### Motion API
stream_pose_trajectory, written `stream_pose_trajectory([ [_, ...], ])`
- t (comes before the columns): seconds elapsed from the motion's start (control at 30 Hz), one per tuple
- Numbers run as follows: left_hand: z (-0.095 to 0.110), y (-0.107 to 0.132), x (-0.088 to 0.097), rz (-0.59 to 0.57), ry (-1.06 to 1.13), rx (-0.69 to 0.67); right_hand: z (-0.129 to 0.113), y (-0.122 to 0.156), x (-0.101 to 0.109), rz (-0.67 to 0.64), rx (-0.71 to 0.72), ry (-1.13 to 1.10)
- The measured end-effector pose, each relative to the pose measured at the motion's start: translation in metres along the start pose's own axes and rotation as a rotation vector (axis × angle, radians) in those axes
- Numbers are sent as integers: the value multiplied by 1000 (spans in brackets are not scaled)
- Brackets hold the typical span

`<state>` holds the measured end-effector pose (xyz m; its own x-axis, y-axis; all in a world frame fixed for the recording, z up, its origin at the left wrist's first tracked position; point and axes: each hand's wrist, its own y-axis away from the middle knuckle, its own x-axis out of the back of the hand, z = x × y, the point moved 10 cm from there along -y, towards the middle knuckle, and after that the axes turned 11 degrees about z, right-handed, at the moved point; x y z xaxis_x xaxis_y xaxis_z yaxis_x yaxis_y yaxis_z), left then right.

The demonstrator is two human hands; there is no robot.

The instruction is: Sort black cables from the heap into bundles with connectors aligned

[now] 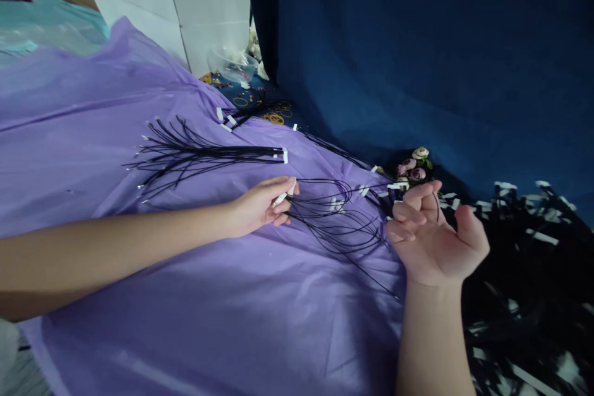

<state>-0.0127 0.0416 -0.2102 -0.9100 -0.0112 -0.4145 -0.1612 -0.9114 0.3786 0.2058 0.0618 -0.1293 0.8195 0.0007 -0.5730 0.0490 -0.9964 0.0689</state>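
My left hand (260, 205) is closed around white plug connectors (284, 193) at the end of a bundle of thin black wires (331, 223). The wires fan out in loops to the right above the purple sheet. My right hand (429, 229) is turned palm up, its fingers curled and its thumb apart. A thin black wire (437, 205) runs between its fingers and over the palm. Just left of those fingertips is a white connector (398, 185); whether the hand touches it I cannot tell. Left of centre lies another black wire bundle (208, 153), with a white connector (284, 155) at its right end.
A purple sheet (195, 315) covers the work surface. Along its far edge lie more wire bundles (338, 150), yellow rubber bands (273, 118) and artificial flowers (413, 166). A large pile of black wires (524, 284) sits at right, before a dark blue cloth (417, 62). A clear bowl (232, 65) stands behind.
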Motion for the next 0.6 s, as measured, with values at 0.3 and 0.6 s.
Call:
stream_pose_trajectory([
  [0.3, 0, 0, -2, -23, -25, -5, 7, -4, -8, 4, -29, -255],
  [0.6, 2, 2, -6, -54, -62, -49, 17, -4, -19, 60, -27, -216],
])
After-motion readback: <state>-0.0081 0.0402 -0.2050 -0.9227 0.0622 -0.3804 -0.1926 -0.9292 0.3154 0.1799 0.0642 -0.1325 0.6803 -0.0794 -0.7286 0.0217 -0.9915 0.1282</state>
